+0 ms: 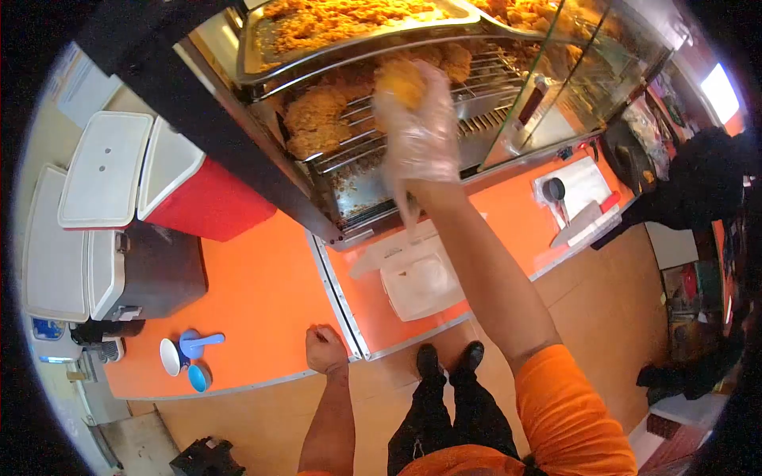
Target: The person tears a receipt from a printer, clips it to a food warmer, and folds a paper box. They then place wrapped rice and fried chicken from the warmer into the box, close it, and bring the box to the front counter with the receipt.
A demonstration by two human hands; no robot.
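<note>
My right hand (425,131), in a clear plastic glove, reaches into the warming cabinet and grips a golden piece of fried chicken (401,82). Beneath it is a wire rack (484,99) with more fried chicken pieces (317,115) lying on its left part. Below my right forearm, a white takeout box (421,278) stands with its lid up on the orange counter. My left hand (324,349) is bare and rests in a loose fist near the counter's front edge, with nothing visible in it.
Above the rack, a metal tray (252,59) holds fried food. A glass panel (528,91) borders the cabinet's right side. Cool boxes (210,194) stand at left, near blue cups (199,378). A knife (578,222) lies at right, close to a person in dark clothing (690,182).
</note>
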